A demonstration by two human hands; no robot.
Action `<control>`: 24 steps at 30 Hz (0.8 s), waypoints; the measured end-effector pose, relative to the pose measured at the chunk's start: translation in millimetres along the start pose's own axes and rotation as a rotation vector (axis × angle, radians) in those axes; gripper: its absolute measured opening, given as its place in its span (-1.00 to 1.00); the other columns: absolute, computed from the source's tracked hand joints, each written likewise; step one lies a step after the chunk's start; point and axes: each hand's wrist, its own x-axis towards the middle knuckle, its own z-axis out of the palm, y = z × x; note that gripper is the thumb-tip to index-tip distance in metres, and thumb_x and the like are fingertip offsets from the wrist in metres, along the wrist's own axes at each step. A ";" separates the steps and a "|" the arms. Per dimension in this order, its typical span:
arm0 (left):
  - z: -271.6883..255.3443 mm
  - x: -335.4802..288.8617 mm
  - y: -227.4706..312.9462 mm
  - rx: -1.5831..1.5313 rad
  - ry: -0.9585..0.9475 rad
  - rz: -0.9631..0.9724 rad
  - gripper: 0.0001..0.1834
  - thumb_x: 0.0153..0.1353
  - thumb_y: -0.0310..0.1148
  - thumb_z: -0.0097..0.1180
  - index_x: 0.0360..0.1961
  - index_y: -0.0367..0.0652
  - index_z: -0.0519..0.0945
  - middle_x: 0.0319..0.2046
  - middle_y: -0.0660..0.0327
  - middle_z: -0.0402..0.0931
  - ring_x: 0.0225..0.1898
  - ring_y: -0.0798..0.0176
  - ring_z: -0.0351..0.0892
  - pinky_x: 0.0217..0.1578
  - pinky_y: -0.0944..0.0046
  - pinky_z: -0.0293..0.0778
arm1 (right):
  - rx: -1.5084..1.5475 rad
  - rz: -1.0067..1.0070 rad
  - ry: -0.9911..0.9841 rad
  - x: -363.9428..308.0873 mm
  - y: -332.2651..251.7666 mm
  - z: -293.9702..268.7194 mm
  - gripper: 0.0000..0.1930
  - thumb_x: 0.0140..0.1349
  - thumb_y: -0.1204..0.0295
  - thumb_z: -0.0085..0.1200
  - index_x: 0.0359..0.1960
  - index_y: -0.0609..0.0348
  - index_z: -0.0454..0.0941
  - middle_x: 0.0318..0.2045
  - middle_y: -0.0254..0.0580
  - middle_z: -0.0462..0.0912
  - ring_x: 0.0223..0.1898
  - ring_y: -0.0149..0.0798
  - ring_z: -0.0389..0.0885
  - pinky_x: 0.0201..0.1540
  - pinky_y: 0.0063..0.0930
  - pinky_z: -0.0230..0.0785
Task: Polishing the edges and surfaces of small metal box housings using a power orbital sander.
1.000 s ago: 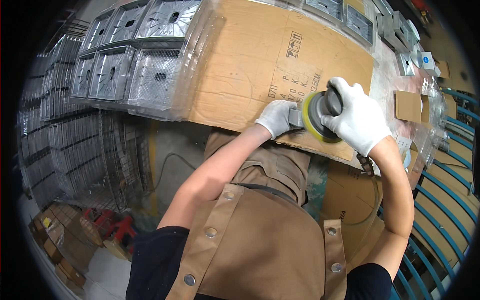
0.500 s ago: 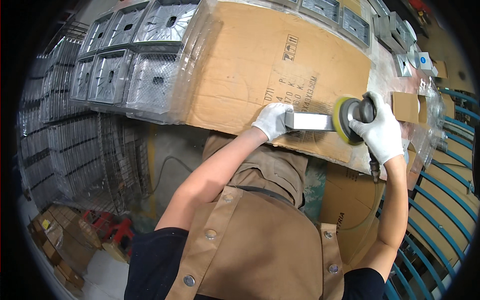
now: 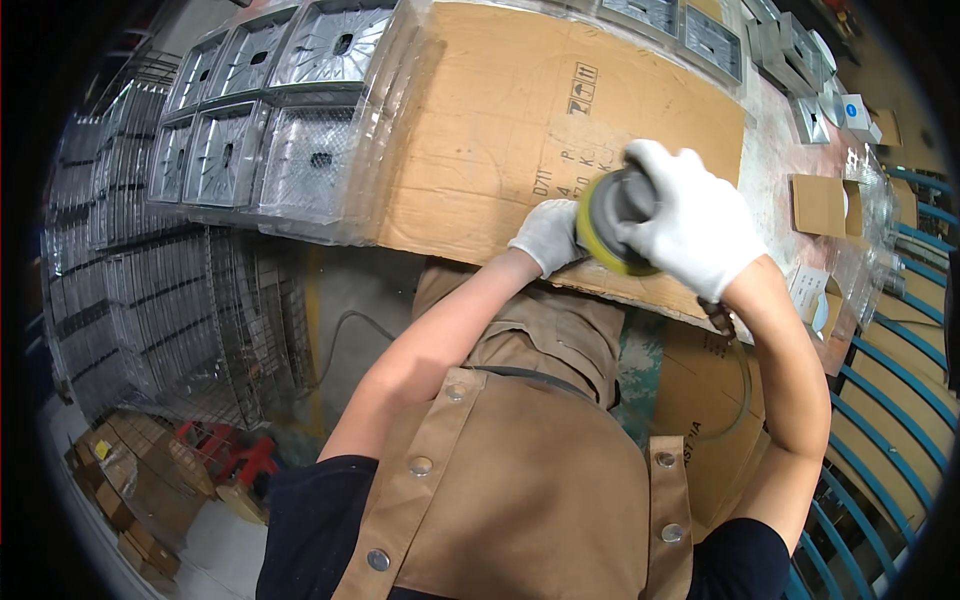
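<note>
My right hand (image 3: 700, 220), in a white glove, is wrapped round a palm sander (image 3: 622, 215) with a grey-black body and a yellow-green pad edge. The sander is tilted, its pad turned left toward my other hand. A hose fitting (image 3: 716, 317) hangs below my right wrist. My left hand (image 3: 544, 236), gloved too, is closed at the near edge of a cardboard sheet (image 3: 470, 110). It grips a shiny rectangular metal part, which the sander now hides almost wholly.
At the left of the table, a clear plastic tray (image 3: 375, 150) carries several square metal pieces (image 3: 225, 150). More metal pieces (image 3: 712, 45) lie along the far edge. Small open cartons (image 3: 820, 205) stand at right, near blue curved bars (image 3: 890, 420). Stacked trays (image 3: 150, 290) fill the left side.
My right hand has brought the sander left, over the metal part, which was in plain view before. My left hand has stayed nearly in place.
</note>
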 end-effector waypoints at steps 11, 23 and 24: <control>-33.6 -5.1 28.2 0.546 0.365 0.531 -0.93 0.12 -0.34 0.13 -0.37 0.15 0.61 -0.44 0.31 0.50 -0.31 0.17 0.51 -0.29 0.05 0.36 | 0.403 0.347 0.648 -78.5 122.5 47.9 -0.24 -0.06 0.39 0.52 0.25 0.18 0.45 0.10 -0.04 0.60 0.13 -0.12 0.58 0.27 -0.28 0.40; -37.9 -28.3 31.9 0.642 -0.119 0.487 -0.65 0.09 -0.42 0.22 -0.04 -0.07 0.61 0.04 0.16 0.58 0.28 0.04 0.43 0.14 0.05 0.34 | 0.337 0.351 0.575 -100.2 109.7 120.9 -0.21 -0.08 0.38 0.54 0.26 -0.01 0.45 0.09 -0.03 0.56 0.12 0.03 0.61 0.18 -0.22 0.49; -42.6 -28.8 34.8 0.578 -0.098 0.450 -0.58 0.03 -0.40 0.29 -0.01 -0.09 0.60 0.06 0.14 0.58 0.30 0.00 0.42 0.16 0.04 0.34 | 0.329 0.325 0.564 -99.8 108.8 124.2 -0.21 -0.07 0.37 0.54 0.27 -0.04 0.44 0.08 -0.05 0.55 0.10 0.03 0.62 0.16 -0.22 0.51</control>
